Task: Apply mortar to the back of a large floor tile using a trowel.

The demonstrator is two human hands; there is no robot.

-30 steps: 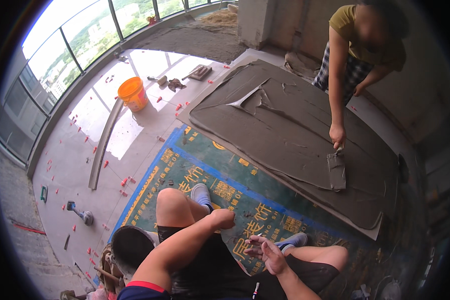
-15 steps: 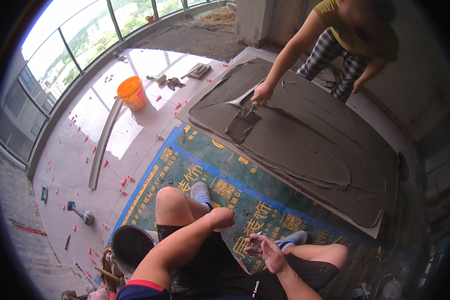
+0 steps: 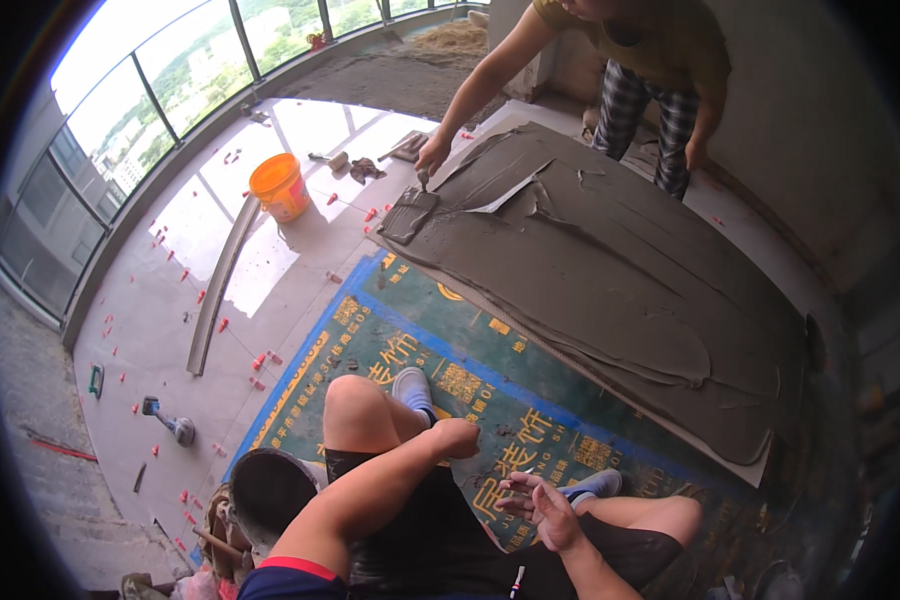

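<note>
The big tile slab (image 3: pixel 610 270), coated in wet grey mortar, lies well beyond the person's knees; a co-worker's trowel (image 3: pixel 408 215) sits at its far corner, and uneven spreading there could leave thin patches. Left hand (image 3: pixel 457 437) is fisted, holding nothing visible; right hand (image 3: pixel 545 500) is loosely curled, contents unclear. Scattered red spacers (image 3: pixel 260 360) risk slips.

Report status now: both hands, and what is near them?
Left hand fisted, empty, beside raised knee. Right hand loosely curled, nothing held. Green printed mat underneath. Co-worker's trowel far off.
</note>
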